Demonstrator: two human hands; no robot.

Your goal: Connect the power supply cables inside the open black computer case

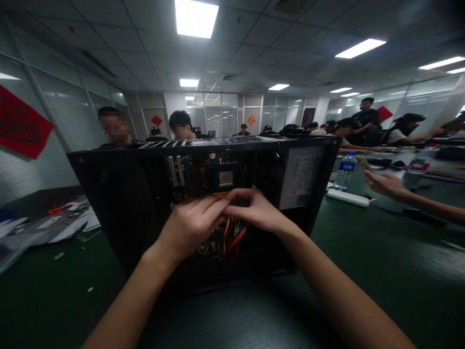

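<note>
My left hand [196, 218] and right hand [257, 208] meet inside the open side of a black computer case [98, 194], fingers curled and fingertips close together. What lies between them is hidden, so I cannot tell whether either grip is closed on anything. Just below my fingers hangs a bundle of red, yellow and black cables [235, 237]; behind them is the motherboard [198, 177], with its expansion slots [177, 171] and a silver square component [225, 178]. The power supply [300, 178] fills the case's upper right corner, beside a round fan grille [271, 169].

The case stands upright on the dark green tabletop [337, 261]. Toward the tabletop's left edge lie papers [74, 225]; to the right, past the case, are a white bar-shaped object [348, 198], a water bottle [346, 170] and another person's hand [385, 184]. Farther off, several people sit, and one stands.
</note>
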